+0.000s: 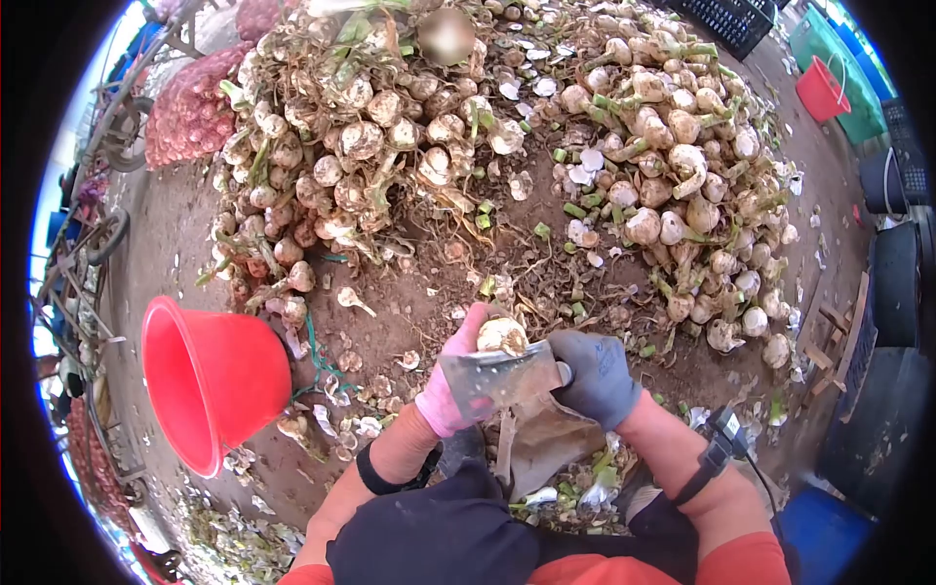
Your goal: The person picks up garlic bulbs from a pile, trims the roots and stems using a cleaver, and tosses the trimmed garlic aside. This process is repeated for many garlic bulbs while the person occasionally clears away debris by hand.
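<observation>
My left hand (460,338), in a pink glove, is closed around a garlic bulb (502,334) with its pale round side facing up. The broad metal blade of a cleaver (507,378) lies right by the bulb and covers part of the left fingers. Its handle is gripped by my right hand (593,378), which wears a grey-blue glove. Both hands are above my lap, over a beige cloth (551,444). Ahead on the left lies a heap of garlic with roots and stalks (361,146); another garlic heap (682,175) spreads at the right.
A red bucket (229,375) lies tipped at the left, beside green string (320,356). Cut stalks and peelings litter the ground between the heaps. Farther off are a red mesh sack (195,107), a small red bucket (822,90), a black crate (731,21) and dark tubs (868,419).
</observation>
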The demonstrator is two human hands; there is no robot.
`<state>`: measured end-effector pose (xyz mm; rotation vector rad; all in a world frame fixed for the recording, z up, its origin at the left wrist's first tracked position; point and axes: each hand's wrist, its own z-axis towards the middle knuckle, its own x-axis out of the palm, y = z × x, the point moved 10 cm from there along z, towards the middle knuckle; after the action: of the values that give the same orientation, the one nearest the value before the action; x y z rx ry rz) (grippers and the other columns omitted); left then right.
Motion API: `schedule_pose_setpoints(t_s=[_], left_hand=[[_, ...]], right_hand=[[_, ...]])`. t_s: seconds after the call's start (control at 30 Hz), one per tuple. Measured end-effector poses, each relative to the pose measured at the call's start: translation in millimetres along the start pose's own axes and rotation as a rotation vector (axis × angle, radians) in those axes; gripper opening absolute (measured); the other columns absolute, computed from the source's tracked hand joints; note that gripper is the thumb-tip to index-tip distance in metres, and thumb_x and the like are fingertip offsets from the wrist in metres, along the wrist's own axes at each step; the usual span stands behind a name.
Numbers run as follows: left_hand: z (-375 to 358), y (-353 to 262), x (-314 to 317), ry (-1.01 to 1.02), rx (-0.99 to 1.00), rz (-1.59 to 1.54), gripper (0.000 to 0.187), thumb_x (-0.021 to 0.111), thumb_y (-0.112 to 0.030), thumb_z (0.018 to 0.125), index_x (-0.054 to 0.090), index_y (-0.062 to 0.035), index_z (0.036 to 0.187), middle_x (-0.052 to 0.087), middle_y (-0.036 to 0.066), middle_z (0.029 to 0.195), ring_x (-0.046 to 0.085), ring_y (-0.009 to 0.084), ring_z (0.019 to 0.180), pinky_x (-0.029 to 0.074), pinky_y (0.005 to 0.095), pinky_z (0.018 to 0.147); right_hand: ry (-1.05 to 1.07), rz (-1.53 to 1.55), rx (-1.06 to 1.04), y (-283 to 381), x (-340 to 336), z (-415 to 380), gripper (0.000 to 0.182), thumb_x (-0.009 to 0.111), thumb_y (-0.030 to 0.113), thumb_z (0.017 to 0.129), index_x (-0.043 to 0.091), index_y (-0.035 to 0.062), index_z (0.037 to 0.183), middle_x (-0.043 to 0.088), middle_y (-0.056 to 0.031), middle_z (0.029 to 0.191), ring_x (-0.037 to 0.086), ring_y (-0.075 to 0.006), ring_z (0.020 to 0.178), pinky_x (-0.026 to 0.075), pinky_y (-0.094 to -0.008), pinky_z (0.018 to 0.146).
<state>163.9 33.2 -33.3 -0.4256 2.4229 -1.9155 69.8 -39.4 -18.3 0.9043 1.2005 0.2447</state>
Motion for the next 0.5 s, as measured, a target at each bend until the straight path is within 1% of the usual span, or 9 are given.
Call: schedule_pose_setpoints(t_s=[0.03,0.07,0.13,0.17,0.27,0.33,0.4,0.47,0.5], left_hand=[[-1,-16,13,0.072,0.158,0.359,0.044,0.069,0.001,0.08,0.046,-0.0101,0.116,0.06,0.0,0.096,0.06,0.0093,0.089,0.053,0.0269,0.077],[-12,32,3,-0.078,-0.151,-0.171,0.05,0.074,-0.002,0.071,0.048,-0.0094,0.114,0.059,-0.001,0.095,0.059,0.0099,0.09,0.051,0.0281,0.081],[-13,-40,24,0.069,0.181,0.169,0.047,0.079,-0.004,0.071,0.051,-0.0075,0.109,0.058,0.0,0.099,0.057,0.0095,0.092,0.049,0.0275,0.079],[-6,-32,3,-0.043,0.121,0.068,0.051,0.082,-0.005,0.067,0.053,-0.008,0.108,0.057,0.0,0.096,0.056,0.0088,0.091,0.048,0.0254,0.078],[3,10,-11,-0.175,-0.287,-0.109,0.06,0.086,-0.008,0.065,0.054,-0.0071,0.115,0.06,0.002,0.096,0.058,0.0094,0.089,0.05,0.0248,0.078],[13,-13,-36,-0.311,0.058,0.51,0.06,0.086,-0.008,0.066,0.054,-0.0062,0.117,0.062,0.001,0.097,0.06,0.01,0.088,0.052,0.025,0.076],[12,-6,-52,-0.402,0.092,0.366,0.057,0.084,-0.007,0.069,0.054,-0.0049,0.118,0.063,0.003,0.098,0.062,0.0122,0.09,0.054,0.0276,0.079],[8,-13,-55,-0.474,-0.06,0.003,0.053,0.079,-0.004,0.073,0.054,-0.0043,0.119,0.063,0.003,0.097,0.062,0.0113,0.088,0.054,0.0274,0.079],[5,-10,-59,-0.491,-0.039,-0.07,0.045,0.071,-0.003,0.08,0.052,-0.0031,0.12,0.065,0.006,0.099,0.065,0.014,0.083,0.054,0.0259,0.079]], right_hand=[[0.001,0.001,0.001,-17,1,1,0.018,0.067,0.025,0.079,0.061,0.0087,0.083,0.061,-0.0161,0.072,0.062,-0.0375,0.069,0.048,-0.0438,0.057],[0.0,-0.105,0.186,-62,0,1,0.018,0.068,0.025,0.078,0.065,0.0106,0.089,0.065,-0.0142,0.077,0.064,-0.0352,0.073,0.05,-0.0431,0.061],[0.019,-0.163,0.547,-122,-14,-17,0.026,0.069,0.025,0.076,0.071,0.0151,0.1,0.07,-0.0135,0.088,0.067,-0.0327,0.081,0.053,-0.0419,0.067],[-0.013,-0.146,0.49,-109,-19,-6,0.026,0.07,0.025,0.077,0.071,0.0151,0.1,0.069,-0.0142,0.087,0.067,-0.0334,0.08,0.053,-0.0424,0.068],[-0.105,-0.086,0.388,-73,-22,-15,0.027,0.07,0.026,0.078,0.069,0.015,0.103,0.068,-0.0162,0.086,0.066,-0.0352,0.08,0.053,-0.0424,0.067],[-0.071,0.045,0.446,-76,-6,-17,0.027,0.07,0.024,0.08,0.068,0.0133,0.104,0.068,-0.017,0.085,0.066,-0.0364,0.079,0.052,-0.041,0.067],[-0.073,0.167,0.487,-82,2,-25,0.025,0.07,0.021,0.081,0.068,0.011,0.104,0.068,-0.0173,0.084,0.066,-0.036,0.078,0.052,-0.0393,0.066],[-0.041,0.175,0.512,-65,3,-26,0.023,0.07,0.018,0.082,0.067,0.0093,0.103,0.068,-0.0173,0.084,0.067,-0.035,0.078,0.052,-0.0384,0.066],[-0.1,0.23,0.421,-51,1,-20,0.019,0.071,0.014,0.08,0.066,0.0067,0.096,0.066,-0.0156,0.078,0.065,-0.029,0.07,0.051,-0.0363,0.063]])
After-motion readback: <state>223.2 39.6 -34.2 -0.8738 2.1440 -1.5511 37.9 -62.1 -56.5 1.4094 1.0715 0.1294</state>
